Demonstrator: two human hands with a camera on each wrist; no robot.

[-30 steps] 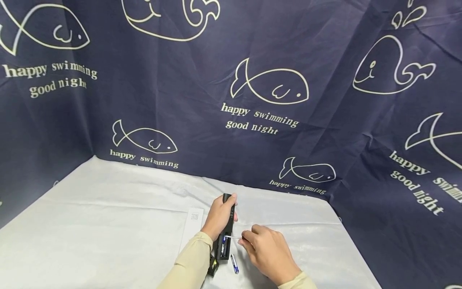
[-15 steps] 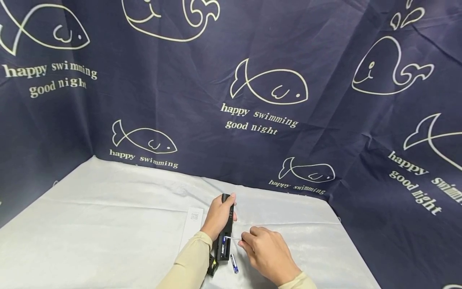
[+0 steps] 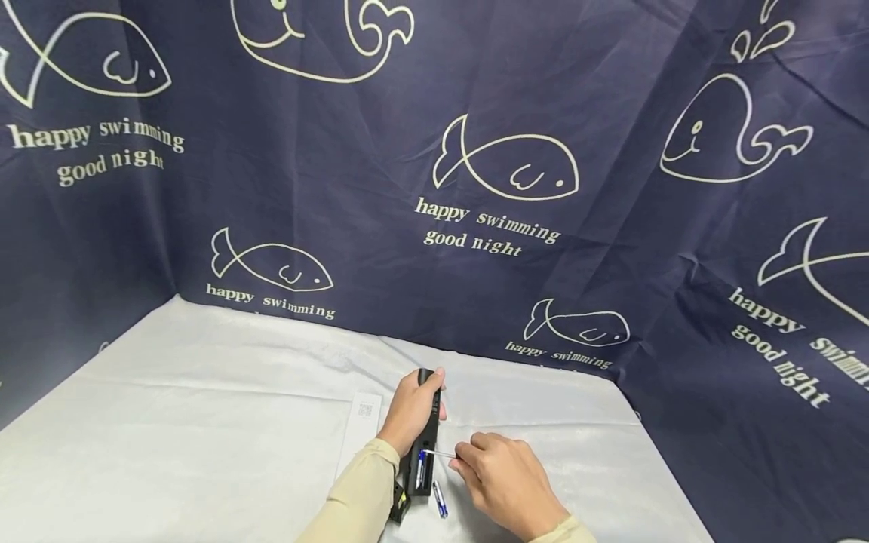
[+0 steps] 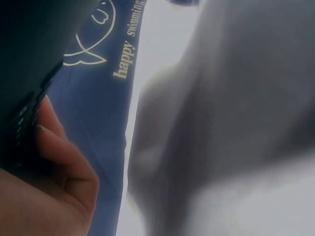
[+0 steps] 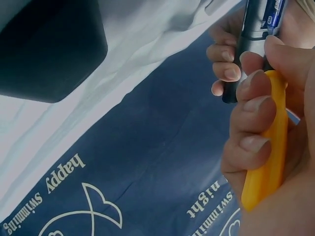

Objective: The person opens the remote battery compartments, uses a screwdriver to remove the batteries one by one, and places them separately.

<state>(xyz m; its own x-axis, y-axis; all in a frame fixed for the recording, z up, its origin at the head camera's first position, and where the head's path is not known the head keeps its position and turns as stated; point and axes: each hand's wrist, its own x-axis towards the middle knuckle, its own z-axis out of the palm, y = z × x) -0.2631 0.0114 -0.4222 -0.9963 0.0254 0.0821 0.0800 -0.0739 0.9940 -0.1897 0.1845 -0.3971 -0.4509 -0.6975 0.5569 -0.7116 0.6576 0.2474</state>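
Observation:
My left hand (image 3: 405,411) grips the upper part of a long black remote control (image 3: 428,431), thumb along its edge. Its battery compartment lies open at the near end, with a blue and white battery (image 3: 420,472) inside. My right hand (image 3: 505,479) holds a screwdriver, its yellow handle (image 5: 268,162) wrapped by the fingers in the right wrist view. The thin metal shaft (image 3: 443,454) reaches left to the far end of that battery; whether the tip touches it is too small to tell. A loose battery (image 3: 440,499) lies on the white cloth beside the remote.
Left of the remote lies a white strip-like item (image 3: 360,426) with a printed code, partly behind the left forearm. A small black and yellow object (image 3: 400,503) sits next to the left sleeve. Dark blue printed curtains (image 3: 380,166) rise behind the white-covered table (image 3: 204,430).
The head view has shifted slightly, so everything sits a little lower. Both hands, the remote control and the screwdriver keep nearly the same places relative to each other.

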